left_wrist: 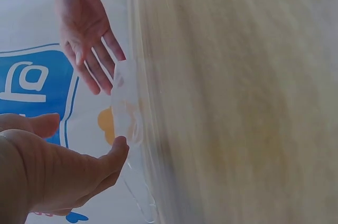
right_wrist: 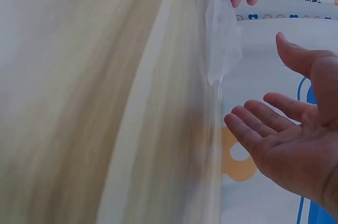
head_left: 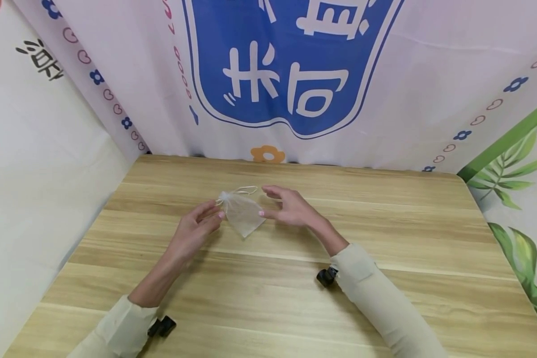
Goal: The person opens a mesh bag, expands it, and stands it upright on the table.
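Observation:
A small sheer white drawstring pouch (head_left: 243, 214) is on the wooden table between the two hands, its gathered neck toward the upper left and its cords looping to the right. Beside that neck is the left hand (head_left: 196, 228), fingers loosely bent; in the left wrist view a fingertip (left_wrist: 121, 143) meets or overlaps the pouch (left_wrist: 125, 97), while the thumb stands apart. On the other side, the right hand (head_left: 293, 206) has its fingers spread, and its thumb tip overlaps the pouch's edge in the head view. The right wrist view shows that hand (right_wrist: 296, 134) holding nothing, separate from the pouch (right_wrist: 222, 36).
The wood-grain table (head_left: 268, 308) reaches back to a hanging printed cloth (head_left: 385, 124) with a blue panel. White cloth (head_left: 40, 164) hangs at the left, and leaf-patterned cloth (head_left: 519, 199) at the right. Black devices (head_left: 162, 326) sit at both sleeve cuffs.

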Demonstrator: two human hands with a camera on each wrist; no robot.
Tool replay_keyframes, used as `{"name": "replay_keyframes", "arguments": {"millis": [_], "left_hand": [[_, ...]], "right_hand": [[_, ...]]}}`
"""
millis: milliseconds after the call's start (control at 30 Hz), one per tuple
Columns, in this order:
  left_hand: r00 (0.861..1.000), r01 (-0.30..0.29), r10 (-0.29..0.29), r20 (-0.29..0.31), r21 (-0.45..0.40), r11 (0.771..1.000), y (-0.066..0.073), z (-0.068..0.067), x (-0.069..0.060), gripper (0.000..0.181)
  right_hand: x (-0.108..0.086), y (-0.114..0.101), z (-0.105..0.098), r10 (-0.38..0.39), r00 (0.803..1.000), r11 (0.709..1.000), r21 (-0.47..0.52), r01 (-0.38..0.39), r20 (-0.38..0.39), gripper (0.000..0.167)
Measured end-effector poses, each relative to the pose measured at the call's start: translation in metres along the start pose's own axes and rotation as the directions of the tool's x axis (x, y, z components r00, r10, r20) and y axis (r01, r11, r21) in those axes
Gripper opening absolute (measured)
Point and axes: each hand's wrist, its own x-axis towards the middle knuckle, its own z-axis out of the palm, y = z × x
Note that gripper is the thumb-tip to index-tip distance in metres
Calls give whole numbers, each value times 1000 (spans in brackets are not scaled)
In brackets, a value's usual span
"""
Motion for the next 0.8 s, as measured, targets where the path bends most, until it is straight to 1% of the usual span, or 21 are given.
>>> {"name": "replay_keyframes", "arguments": {"millis": [233,400,533,700,800], "left_hand": [[999,37,-37,-6,-51,998,-3,0,8,68],[998,58,-60,-21,-66,996,-6,2,13,66],[997,69,-71,-27,-77,995,-7,4,17,64],[997,76,-77,-3,-57,995,-7,4,19,62],[998,67,-67,9,-58,996,-7,6,20,58]], "right_hand": [[13,-3,8,5,1000,1000,2,-5,18,70],[20,-5,13,16,999,1000,15,-16,31,63],[24,-6,17,33,999,999,4,-33,18,57],[24,-8,21,64,998,998,16,-64,7,50],[22,-10,23,76,997,997,21,-76,7,47]]}}
